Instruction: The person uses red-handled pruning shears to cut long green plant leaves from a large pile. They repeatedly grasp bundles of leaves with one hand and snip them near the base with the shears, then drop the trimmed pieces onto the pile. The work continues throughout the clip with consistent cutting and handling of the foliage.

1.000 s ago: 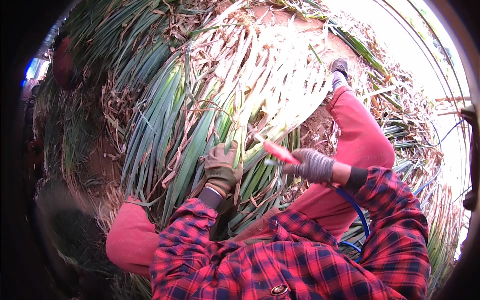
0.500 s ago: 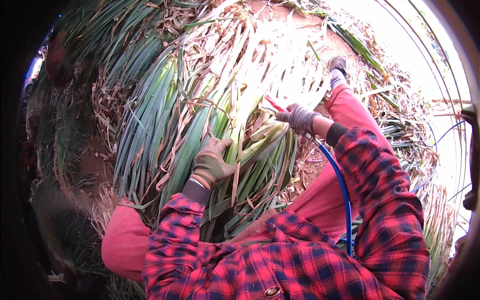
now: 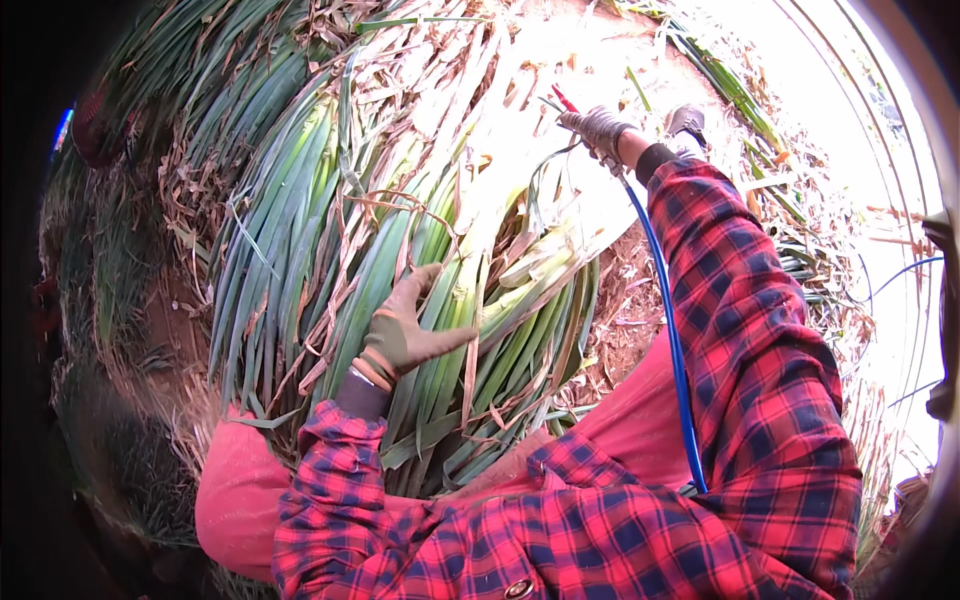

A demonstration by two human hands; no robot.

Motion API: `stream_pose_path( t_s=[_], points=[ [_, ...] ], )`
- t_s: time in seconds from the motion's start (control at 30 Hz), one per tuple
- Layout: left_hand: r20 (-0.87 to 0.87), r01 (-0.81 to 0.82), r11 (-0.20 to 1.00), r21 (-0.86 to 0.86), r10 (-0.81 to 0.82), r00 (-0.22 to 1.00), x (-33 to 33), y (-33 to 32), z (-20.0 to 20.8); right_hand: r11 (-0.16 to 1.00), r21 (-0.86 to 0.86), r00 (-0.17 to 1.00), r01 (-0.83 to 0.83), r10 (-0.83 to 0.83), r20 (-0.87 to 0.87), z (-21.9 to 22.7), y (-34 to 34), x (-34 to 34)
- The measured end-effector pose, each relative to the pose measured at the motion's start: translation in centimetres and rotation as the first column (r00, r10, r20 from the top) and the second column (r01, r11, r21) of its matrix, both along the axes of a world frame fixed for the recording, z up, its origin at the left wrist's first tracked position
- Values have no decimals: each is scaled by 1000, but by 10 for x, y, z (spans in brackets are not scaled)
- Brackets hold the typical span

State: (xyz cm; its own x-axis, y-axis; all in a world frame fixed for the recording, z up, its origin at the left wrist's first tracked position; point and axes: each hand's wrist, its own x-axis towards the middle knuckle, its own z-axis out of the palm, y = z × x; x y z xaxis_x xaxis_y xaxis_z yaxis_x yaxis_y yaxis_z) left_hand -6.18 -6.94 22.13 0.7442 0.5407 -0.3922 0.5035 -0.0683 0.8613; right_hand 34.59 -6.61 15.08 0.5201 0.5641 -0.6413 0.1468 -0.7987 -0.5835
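My left hand (image 3: 407,330), in an olive glove with its thumb spread wide from its fingers, lies open over a thick bundle of leeks or big green onions (image 3: 374,282). Pale, partly peeled stalks (image 3: 548,262) jut out just right of it, with dry husks among the leaves. Farther off at the right, my right hand (image 3: 600,131), gloved in grey, is closed round an air gun (image 3: 566,100) with a red part showing. From under that hand a blue hose (image 3: 668,310) runs back beside my forearm. Strong sunlight washes out the white ends of the stalks.
More green bundles (image 3: 215,90) lie at the far left, and loose leaves (image 3: 728,85) are strewn at the far right. Dry husks (image 3: 440,65) and reddish soil (image 3: 625,310) surround the bundle. My legs (image 3: 640,400) stretch either side of it. Another thin blue hose (image 3: 905,268) curves at the right.
My right hand has moved farther away with the air gun, off the peeled stalks. My left hand has shifted slightly left and its thumb and fingers have spread.
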Motion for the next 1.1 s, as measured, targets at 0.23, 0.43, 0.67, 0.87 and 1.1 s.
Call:
stream_pose_path(
  t_s=[0.23,0.43,0.67,0.87,1.1],
  points=[
    [-547,132,982,138,-35,836,30,8,-28,945,-51,935,-324,311,-173,41,-76,-63],
    [-578,147,973,178,-17,816,42,3,-17,807,49,790,-588,587,-176,115,-163,-134],
    [-201,-2,1000,-23,-3,980,26,-10,-57,976,26,960,-218,219,-176,77,-96,-77],
    [47,-84,984,-158,92,995,16,-71,-3,988,57,984,-143,148,-102,74,-111,-50],
    [-137,168,982,-85,-178,974,12,-56,-13,975,43,975,-218,220,-42,64,-107,-49]
  ],
)
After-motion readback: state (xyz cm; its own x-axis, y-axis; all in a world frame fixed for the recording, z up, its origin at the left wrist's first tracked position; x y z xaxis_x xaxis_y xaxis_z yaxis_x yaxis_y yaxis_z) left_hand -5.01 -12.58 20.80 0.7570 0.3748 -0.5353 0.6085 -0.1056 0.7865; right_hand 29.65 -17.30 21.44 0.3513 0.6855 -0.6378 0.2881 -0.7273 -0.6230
